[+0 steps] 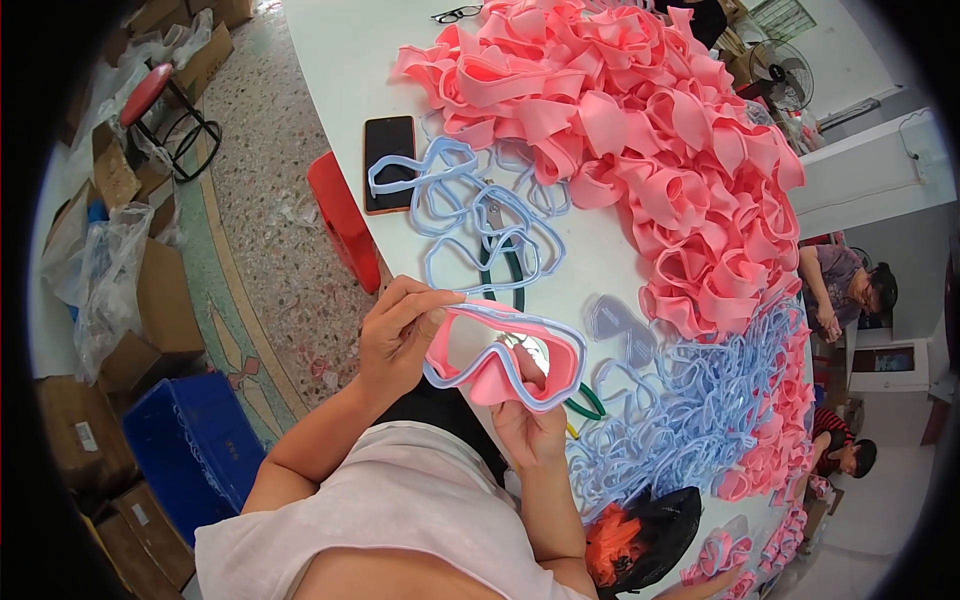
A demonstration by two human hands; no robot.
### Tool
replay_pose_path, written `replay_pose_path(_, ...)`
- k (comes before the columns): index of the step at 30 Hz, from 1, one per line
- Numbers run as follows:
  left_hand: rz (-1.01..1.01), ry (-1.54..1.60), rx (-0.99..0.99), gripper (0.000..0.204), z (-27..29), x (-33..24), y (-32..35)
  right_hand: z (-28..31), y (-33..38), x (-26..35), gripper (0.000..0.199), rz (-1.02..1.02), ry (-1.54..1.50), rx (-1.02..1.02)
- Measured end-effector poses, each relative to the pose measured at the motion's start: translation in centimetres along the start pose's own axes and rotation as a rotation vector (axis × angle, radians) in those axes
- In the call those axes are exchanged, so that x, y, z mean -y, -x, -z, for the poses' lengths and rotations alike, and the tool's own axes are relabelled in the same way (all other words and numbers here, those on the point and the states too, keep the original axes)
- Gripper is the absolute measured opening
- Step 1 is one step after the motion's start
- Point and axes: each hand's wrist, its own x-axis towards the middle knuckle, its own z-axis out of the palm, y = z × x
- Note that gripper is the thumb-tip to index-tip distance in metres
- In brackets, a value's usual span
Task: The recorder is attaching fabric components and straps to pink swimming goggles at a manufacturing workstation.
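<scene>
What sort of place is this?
Likely a small assembly workshop: heaps of curved pink bands and thin pale-blue loop-shaped frames lie on a white table, with a pink, blue-rimmed goggle piece in hand.

Bright, fairly sharp, fisheye-bent edges, black corners

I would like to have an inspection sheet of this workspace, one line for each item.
Surface: white table, largely covered at right.
Job's things: pink goggles with pale-blue rim, heap of pink bands, heap of pale-blue rings.
Clutter: phone, eyeglasses, green-handled tool.
Grip: left hand and right hand both hold the goggles.
Cables: thin dark line on the wall, possibly a wire.
Surroundings: red stool, blue crate, cardboard box, fan; co-workers at right.
</scene>
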Motion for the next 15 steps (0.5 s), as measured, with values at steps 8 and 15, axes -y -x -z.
replay_pose_path(8, 0.151, 0.11, -0.031, 0.017, -0.5, 0.5, 0.2, -0.8, 0.2, 0.3, 0.063, 0.16, 0.417, 0.089)
replay_pose_path(15, 0.122, 0.121, -0.006, 0.018, -0.6, 0.0, 0.7, 0.8, -0.1, 0.1, 0.061, 0.221, 0.694, -0.276)
